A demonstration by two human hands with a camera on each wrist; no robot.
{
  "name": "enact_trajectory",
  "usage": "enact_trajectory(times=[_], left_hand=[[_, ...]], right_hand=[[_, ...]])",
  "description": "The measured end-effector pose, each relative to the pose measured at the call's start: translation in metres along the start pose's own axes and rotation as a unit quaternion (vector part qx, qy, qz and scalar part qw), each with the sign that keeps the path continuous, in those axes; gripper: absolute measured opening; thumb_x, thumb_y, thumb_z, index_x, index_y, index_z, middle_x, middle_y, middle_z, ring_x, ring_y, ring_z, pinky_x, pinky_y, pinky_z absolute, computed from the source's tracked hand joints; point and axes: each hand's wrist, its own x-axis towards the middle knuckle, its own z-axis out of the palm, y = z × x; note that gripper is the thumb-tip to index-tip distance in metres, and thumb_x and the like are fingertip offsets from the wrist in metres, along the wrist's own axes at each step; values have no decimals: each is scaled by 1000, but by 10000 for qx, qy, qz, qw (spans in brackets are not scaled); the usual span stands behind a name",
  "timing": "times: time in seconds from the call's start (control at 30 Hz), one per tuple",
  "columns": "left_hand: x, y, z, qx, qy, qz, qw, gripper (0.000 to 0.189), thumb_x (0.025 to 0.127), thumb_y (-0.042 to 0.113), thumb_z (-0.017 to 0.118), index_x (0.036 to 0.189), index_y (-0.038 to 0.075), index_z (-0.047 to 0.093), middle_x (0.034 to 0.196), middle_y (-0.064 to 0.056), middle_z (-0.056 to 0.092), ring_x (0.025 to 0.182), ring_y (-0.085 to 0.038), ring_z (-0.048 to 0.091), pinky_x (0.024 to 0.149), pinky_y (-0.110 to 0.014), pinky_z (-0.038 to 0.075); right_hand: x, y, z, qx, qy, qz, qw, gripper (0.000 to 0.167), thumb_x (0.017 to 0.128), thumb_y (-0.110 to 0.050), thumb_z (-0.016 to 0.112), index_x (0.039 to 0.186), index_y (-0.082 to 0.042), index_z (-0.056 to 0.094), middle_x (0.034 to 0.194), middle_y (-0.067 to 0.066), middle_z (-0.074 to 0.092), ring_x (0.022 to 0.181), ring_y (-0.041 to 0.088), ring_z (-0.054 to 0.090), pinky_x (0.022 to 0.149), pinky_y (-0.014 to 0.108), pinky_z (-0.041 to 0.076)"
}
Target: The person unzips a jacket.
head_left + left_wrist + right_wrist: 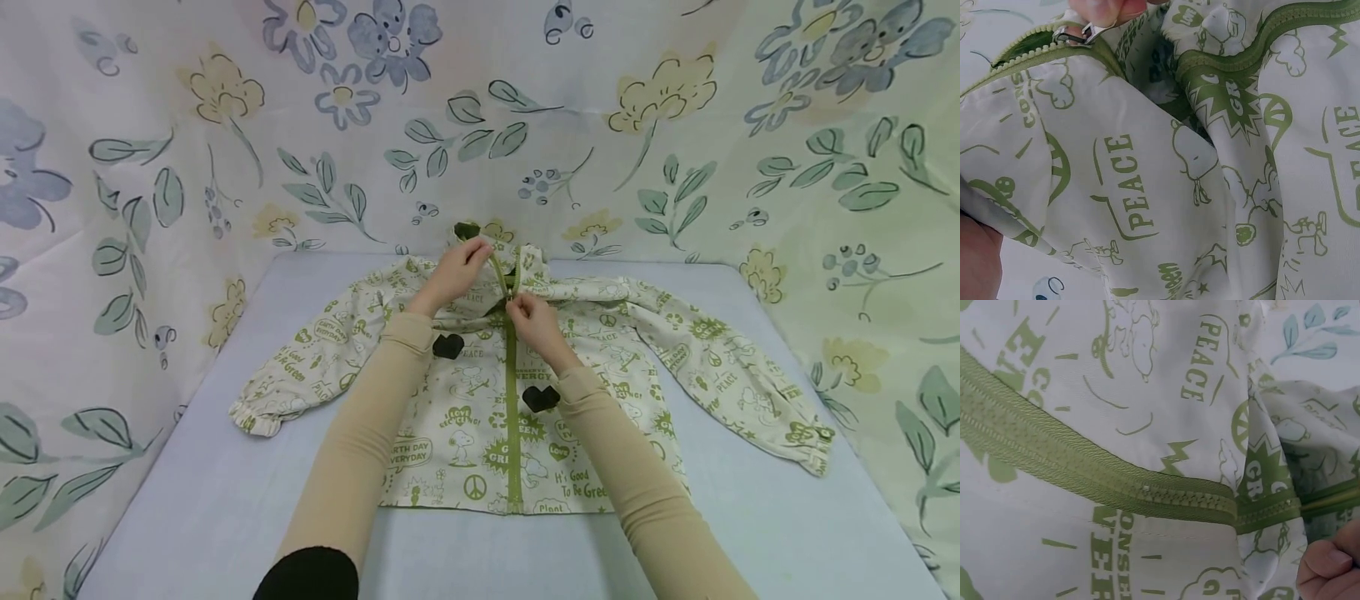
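Left hand (456,271) grips the collar (530,265) of the jacket (457,400) near the worktop's (180,517) rear edge; right hand (534,323) pinches the zipper pull (510,293). Right cuff (812,450) lies near the side edge; left cuff (257,418) has more room.

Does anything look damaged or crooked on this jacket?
No damage shows. On the jacket, the upper front bunches into folds below the unzipped collar, so it looks askew against the straight lower zipper.
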Motion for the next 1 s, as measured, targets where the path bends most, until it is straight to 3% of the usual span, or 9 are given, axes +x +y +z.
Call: enact_trajectory(times=[0.3, 0.53, 1.0], left_hand=[[-1, -1, -1, -56, 72, -71, 9999, 30, 102, 33, 33, 98, 11, 52, 71, -11, 36, 56, -23, 30, 58, -34, 31], [-2, 0, -2, -86, 292, -21, 9995, 29, 102, 33, 33, 95, 12, 51, 68, -12, 38, 51, -23, 30, 54, -35, 32], [-2, -3, -3, -41, 417, 16, 9991, 28, 102, 31, 33, 93, 13, 51, 67, -12, 39, 52, -24, 32, 55, -34, 33]], right_hand=[[-2, 7, 1, 249, -72, 116, 9996, 28, 98, -22, 48, 92, 4, 57, 58, 4, 36, 49, 17, 31, 51, 32, 32], [-2, 10, 1, 279, -158, 255, 9992, 29, 99, -24, 47, 98, 3, 60, 60, 4, 39, 51, 18, 32, 52, 33, 33], [-3, 12, 1, 259, -248, 301, 9989, 30, 99, -25, 47, 101, 2, 61, 62, 6, 40, 51, 18, 32, 51, 33, 32]])
